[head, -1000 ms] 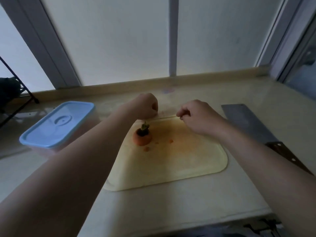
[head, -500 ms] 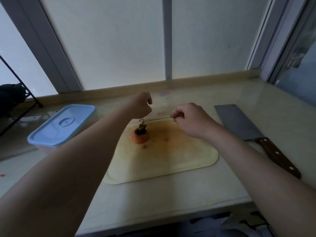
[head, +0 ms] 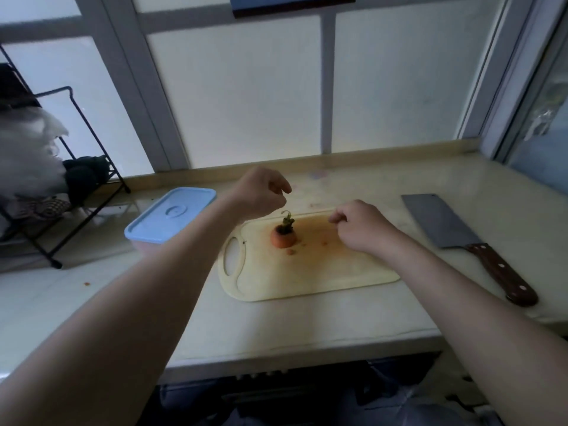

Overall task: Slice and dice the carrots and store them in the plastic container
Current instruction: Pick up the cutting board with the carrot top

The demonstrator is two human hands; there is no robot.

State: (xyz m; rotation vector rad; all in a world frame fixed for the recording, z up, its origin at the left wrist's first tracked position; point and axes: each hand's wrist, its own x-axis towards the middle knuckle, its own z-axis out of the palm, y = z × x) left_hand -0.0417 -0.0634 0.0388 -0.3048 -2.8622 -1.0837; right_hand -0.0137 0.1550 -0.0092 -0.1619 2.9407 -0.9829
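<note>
Hands sit at the far edge of the cutting board (head: 307,278), neither on a tool. The left hand (head: 261,192) hangs in the air above the board's far left corner, wrist bent, fingers loosely curled and pointing down, with nothing visible in them. The right hand (head: 359,226) is lower, over the far right part of the board, knuckles up. Its fingertips (head: 333,217) are drawn in against the thumb as if pinching, but whether anything is between them is too small to tell. Both forearms reach in from the near edge of the bench (head: 307,327) and converge on the board. Just below and between the hands stands the carrot top (head: 283,237), 1 short orange stub, cut face down and green stalk up. A few orange crumbs (head: 290,251) lie beside it on the stained board. No whole carrot or pile of dice shows anywhere. To the left, just off the board, the plastic container (head: 172,213) rests on the bench with its blue lid on, and its contents cannot be made out. To the right, well apart from the board, the cleaver (head: 442,222) lies flat on the bench, its wooden handle toward the near edge. Judging from this, the slicing, dicing and storing look finished or very nearly so. Only the stub and crumbs seem left to clear. A wire rack (head: 76,179) stands at the far left by the window.
</note>
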